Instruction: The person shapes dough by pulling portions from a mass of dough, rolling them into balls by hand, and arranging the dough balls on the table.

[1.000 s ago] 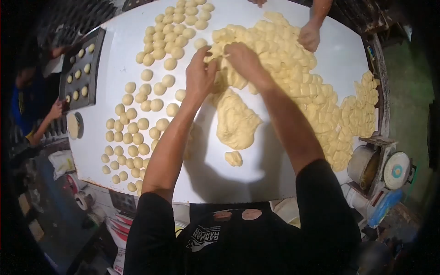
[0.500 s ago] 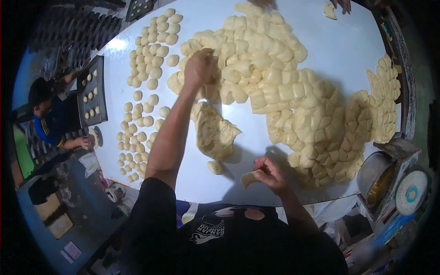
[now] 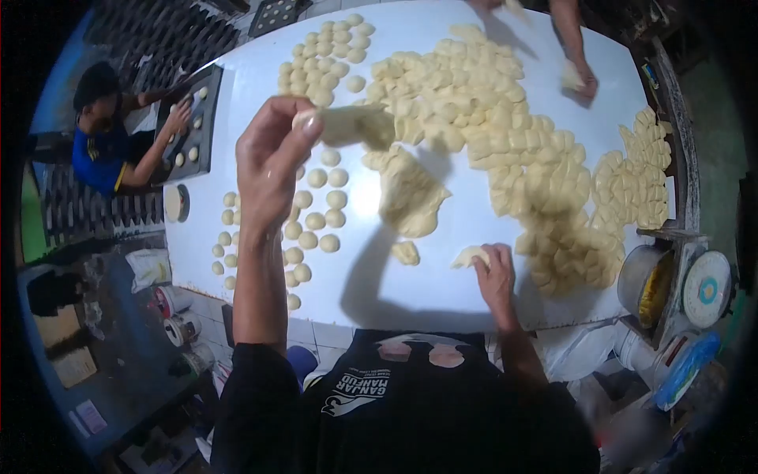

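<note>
My left hand [image 3: 272, 162] is raised over the table, its thumb and fingers pinched on a stretched strip of dough [image 3: 351, 126] that trails to the right, somewhat blurred. Low over the tabletop, my right hand [image 3: 495, 276] grips a pale, thin, curved piece of dough [image 3: 469, 257]. Between the two hands lies a big uncut slab of dough [image 3: 414, 201], with a small lump of dough [image 3: 406, 253] just below it. Beyond it spreads a wide mass of cut dough pieces [image 3: 450, 87]. Round dough balls [image 3: 314, 220] stand in rows behind and beside my left forearm.
At the left, a co-worker [image 3: 106, 146] reaches over a dark baking tray [image 3: 207, 118] holding dough balls. Another person's hand [image 3: 583, 83] works at the far side of the white table [image 3: 600, 47]. A metal pot [image 3: 638, 280] and a dial scale [image 3: 707, 291] stand at the right.
My left hand has come up and left from the dough mass, now with a strip of dough. My right hand has shifted slightly right and up. The co-worker's hand has moved onto the tray.
</note>
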`<state>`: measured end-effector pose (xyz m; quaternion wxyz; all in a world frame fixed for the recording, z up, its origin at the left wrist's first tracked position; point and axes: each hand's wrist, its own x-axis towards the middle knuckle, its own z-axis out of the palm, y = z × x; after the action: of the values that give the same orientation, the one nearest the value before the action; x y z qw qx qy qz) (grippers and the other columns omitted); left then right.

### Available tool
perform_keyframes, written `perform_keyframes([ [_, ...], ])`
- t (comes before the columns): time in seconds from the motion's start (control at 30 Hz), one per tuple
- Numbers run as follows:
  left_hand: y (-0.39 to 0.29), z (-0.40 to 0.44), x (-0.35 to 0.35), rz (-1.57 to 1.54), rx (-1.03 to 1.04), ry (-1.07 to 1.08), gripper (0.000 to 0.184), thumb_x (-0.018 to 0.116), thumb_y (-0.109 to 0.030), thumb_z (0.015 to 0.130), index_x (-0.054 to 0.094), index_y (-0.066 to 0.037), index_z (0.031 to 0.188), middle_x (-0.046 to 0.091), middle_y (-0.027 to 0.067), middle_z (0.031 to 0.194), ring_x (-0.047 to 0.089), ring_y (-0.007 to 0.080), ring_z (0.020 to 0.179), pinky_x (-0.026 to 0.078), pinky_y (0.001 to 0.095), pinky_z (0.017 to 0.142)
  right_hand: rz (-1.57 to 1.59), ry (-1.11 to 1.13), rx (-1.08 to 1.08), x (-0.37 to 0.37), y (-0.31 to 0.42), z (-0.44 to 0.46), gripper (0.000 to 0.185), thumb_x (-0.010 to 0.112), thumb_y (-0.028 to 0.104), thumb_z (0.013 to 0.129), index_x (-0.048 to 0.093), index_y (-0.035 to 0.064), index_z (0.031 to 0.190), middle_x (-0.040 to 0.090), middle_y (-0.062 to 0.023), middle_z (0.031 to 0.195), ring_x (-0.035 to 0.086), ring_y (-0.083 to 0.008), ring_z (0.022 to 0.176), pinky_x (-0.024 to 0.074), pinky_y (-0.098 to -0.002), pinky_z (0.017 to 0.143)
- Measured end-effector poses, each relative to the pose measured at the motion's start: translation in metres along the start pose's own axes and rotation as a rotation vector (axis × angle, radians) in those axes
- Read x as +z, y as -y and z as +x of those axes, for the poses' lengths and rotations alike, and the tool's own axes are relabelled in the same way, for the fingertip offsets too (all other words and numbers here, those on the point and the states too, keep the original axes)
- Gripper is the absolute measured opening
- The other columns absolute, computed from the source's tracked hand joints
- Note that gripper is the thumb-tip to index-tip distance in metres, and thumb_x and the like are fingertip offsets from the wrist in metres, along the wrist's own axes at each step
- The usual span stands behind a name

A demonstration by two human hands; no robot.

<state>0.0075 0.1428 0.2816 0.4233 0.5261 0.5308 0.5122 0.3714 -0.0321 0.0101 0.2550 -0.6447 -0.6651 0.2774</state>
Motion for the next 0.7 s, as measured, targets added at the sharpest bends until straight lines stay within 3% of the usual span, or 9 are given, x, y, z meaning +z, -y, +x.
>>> perform_keyframes([
  [0.1,0.003,-0.09,-0.038,-0.224,-0.009,-0.031,0.017,0.073,-0.012,0.102,0.067,-0.005,0.116,0.067,-0.0014,0.093,0.054,0.003,0.074,0.04,0.02,0.061,-0.22,-0.199,-0.1,0.027,-0.011,-0.017,0.035,0.077,0.021,0.096,0.069,0.0042,0.125,0.061,-0.0194,0.136,0.061,-0.0433,0.123,0.0484,-0.0512,0.107],
  [0.2,0.085,-0.19,-0.072,-0.46,-0.318,-0.07,0.018,0.073,-0.014,0.103,0.066,-0.009,0.119,0.066,-0.0042,0.095,0.052,0.0007,0.07,0.038,0.019,0.058,-0.404,-0.311,-0.202,0.025,0.028,-0.027,0.035,0.075,0.019,0.096,0.067,0.0041,0.127,0.062,-0.0201,0.137,0.06,-0.0442,0.124,0.0457,-0.0542,0.11],
  [0.3,0.187,-0.287,-0.094,-0.302,-0.609,-0.111,0.029,0.074,-0.015,0.102,0.066,-0.01,0.13,0.071,0.0008,0.096,0.057,0.0086,0.065,0.045,0.0242,0.059,-0.276,-0.107,-0.225,0.037,0.077,-0.052,0.041,0.075,0.013,0.095,0.065,0.0006,0.133,0.065,-0.0239,0.131,0.058,-0.0451,0.128,0.0478,-0.0513,0.111],
  [0.37,0.215,-0.324,-0.112,0.53,-0.523,0.045,0.052,0.077,-0.013,0.097,0.06,-0.01,0.147,0.073,0.0133,0.115,0.068,0.0259,0.079,0.056,0.0357,0.071,-0.187,0.04,-0.265,0.073,0.101,-0.075,0.031,0.074,0.008,0.094,0.066,0.0011,0.123,0.065,-0.0217,0.126,0.06,-0.0435,0.122,0.0506,-0.0503,0.106],
  [0.4,0.221,-0.331,-0.116,0.51,-0.527,0.034,0.052,0.077,-0.013,0.097,0.06,-0.01,0.147,0.073,0.0133,0.115,0.068,0.0259,0.079,0.056,0.0357,0.071,-0.082,0.126,-0.324,0.092,0.112,-0.083,0.029,0.076,0.008,0.091,0.067,0.0037,0.118,0.065,-0.0182,0.123,0.062,-0.041,0.119,0.0515,-0.0504,0.104],
  [0.47,0.224,-0.342,-0.124,0.754,-0.048,0.009,0.076,0.081,-0.017,0.094,0.045,-0.005,0.16,0.063,0.0239,0.141,0.069,0.0339,0.112,0.058,0.0424,0.094,-0.079,0.196,-0.422,0.129,0.139,-0.091,0.043,0.082,0.01,0.084,0.063,0.0058,0.123,0.062,-0.0185,0.122,0.061,-0.04,0.119,0.0514,-0.0507,0.102],
  [0.5,0.221,-0.341,-0.116,0.565,-0.242,0.013,0.081,0.083,-0.015,0.088,0.045,-0.003,0.158,0.056,0.024,0.149,0.056,0.042,0.135,0.049,0.0484,0.111,-0.049,0.246,-0.383,0.146,0.149,-0.092,0.049,0.085,0.011,0.081,0.062,0.007,0.124,0.059,-0.0166,0.126,0.06,-0.0393,0.117,0.0516,-0.0512,0.1],
  [0.6,0.233,-0.32,-0.09,0.711,0.124,0.169,0.085,0.083,-0.011,0.082,0.044,-0.002,0.157,0.059,0.0214,0.147,0.055,0.0418,0.136,0.045,0.0507,0.115,-0.04,0.249,-0.37,0.17,0.189,-0.075,0.037,0.077,0.006,0.083,0.061,0.0086,0.117,0.057,-0.0143,0.116,0.061,-0.0392,0.113,0.0548,-0.0501,0.09],
  [0.7,0.266,-0.313,-0.072,0.689,0.197,0.199,0.068,0.077,-0.006,0.078,0.058,-0.007,0.144,0.062,0.018,0.139,0.056,0.0412,0.132,0.045,0.0528,0.112,-0.062,0.415,-0.379,0.144,0.181,-0.061,0.026,0.068,0.002,0.085,0.06,0.0063,0.11,0.055,-0.0163,0.11,0.062,-0.0391,0.108,0.0546,-0.0519,0.086],
])
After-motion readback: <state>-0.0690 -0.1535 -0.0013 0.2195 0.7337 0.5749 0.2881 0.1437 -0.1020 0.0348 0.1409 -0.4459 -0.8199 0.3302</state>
